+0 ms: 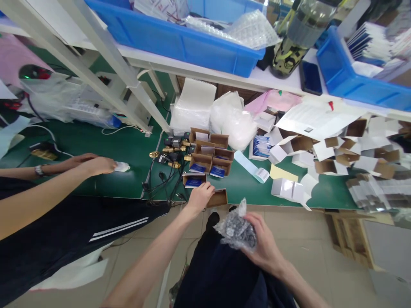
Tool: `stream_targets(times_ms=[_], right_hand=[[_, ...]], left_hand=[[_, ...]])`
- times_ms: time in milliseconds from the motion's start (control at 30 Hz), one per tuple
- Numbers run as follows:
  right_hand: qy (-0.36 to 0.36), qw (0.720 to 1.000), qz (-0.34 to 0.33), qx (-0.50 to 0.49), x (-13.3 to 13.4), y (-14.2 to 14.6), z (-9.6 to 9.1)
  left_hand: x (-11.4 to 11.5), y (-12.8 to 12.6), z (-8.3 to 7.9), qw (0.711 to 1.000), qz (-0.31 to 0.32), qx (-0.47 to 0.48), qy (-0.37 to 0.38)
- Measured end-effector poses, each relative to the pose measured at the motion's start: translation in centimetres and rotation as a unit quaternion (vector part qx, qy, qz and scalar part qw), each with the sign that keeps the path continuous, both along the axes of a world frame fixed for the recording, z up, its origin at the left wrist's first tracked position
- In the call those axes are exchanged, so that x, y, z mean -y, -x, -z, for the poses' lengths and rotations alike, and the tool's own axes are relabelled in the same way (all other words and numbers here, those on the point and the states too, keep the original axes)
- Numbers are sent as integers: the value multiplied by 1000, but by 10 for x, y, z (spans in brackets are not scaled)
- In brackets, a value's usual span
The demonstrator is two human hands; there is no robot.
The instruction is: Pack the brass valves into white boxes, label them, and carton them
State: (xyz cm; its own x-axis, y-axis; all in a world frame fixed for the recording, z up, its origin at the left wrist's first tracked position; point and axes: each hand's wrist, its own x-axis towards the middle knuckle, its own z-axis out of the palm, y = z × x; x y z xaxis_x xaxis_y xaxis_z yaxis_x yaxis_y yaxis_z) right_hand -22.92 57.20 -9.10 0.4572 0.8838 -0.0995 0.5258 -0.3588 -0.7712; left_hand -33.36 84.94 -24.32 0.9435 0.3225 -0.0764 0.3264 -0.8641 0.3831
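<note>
My left hand (pixel 201 197) is at the table's front edge, its bent fingers closed on the left end of a small open brown cardboard box (pixel 218 197). Over my lap, my right hand (pixel 263 241) grips a crinkled clear plastic bag (pixel 237 229) of small dark parts, too blurred to name. Just behind my left fingers stands another open box with a blue booklet (pixel 193 183) in it. More open boxes are grouped behind, two of them with blue booklets (pixel 217 172) showing. Brass valves (pixel 173 164) with black cables lie to their left.
On the left, a co-worker's hands (pixel 99 165) hold a small white item (pixel 122 167). Bubble wrap pouches (pixel 194 102), a pale blue label strip (pixel 247 164) and folded white cartons (pixel 324 149) cover the bench's back and right. A shelf above carries blue bins (pixel 192 42).
</note>
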Motion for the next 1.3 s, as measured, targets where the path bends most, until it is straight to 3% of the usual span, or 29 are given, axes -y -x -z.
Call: stream_targets(times_ms=[133, 267, 400, 567, 767, 933, 1133, 1300], right_hand=[[-93, 968, -177, 154, -25, -19, 57], [-116, 946, -241, 181, -39, -44, 121], [-107, 931, -288, 194, -37, -63, 153], [-65, 922, -322, 207, -33, -70, 156], [-11, 914, -338, 222, -48, -68, 152], [35, 916, -323, 237, -60, -67, 144], [90, 925, -262, 259, -51, -55, 125], [115, 927, -249, 255, -47, -54, 131]], left_hand=[[25, -23, 3, 999, 43, 3, 34], [32, -30, 7, 996, 65, 7, 62], [28, -30, 12, 992, 95, 1, 82], [28, -40, 19, 989, 113, -14, 91], [34, -51, 21, 990, 104, -21, 97], [30, -53, 21, 989, 93, -21, 109], [29, -53, 19, 989, 79, -17, 127], [32, -52, 20, 988, 67, -20, 138]])
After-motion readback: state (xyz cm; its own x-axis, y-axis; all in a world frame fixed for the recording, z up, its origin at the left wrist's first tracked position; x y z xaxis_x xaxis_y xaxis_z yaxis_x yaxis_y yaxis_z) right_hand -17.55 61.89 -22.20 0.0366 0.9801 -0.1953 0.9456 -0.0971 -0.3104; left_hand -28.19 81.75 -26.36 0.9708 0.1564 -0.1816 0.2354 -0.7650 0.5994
